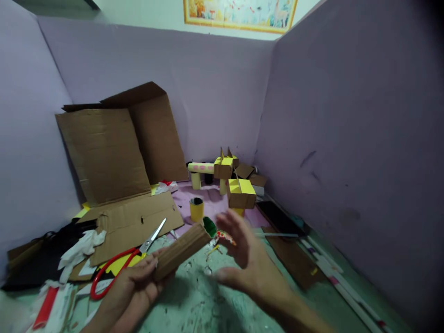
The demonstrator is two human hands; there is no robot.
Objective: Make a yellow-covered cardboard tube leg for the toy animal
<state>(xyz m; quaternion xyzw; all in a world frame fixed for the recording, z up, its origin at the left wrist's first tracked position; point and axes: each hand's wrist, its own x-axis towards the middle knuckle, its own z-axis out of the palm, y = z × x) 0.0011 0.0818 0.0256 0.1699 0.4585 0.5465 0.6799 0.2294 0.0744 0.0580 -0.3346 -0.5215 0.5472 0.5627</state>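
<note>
My left hand (133,286) is closed around the near end of a rolled corrugated cardboard tube (182,249), which points up and to the right over the green table top. My right hand (244,259) hovers just right of the tube's far end, palm toward it, fingers spread and slightly blurred, holding nothing. Just behind the tube lie a green scrap (210,226) and a small patterned piece (226,237).
Red-handled scissors (130,256) lie left of the tube on flat cardboard (135,222). Large cardboard sheets (104,152) lean on the back wall. A yellow cup (196,209), yellow-and-cardboard box models (241,192), crumpled white paper (83,247) and strips at right (329,268) surround the spot.
</note>
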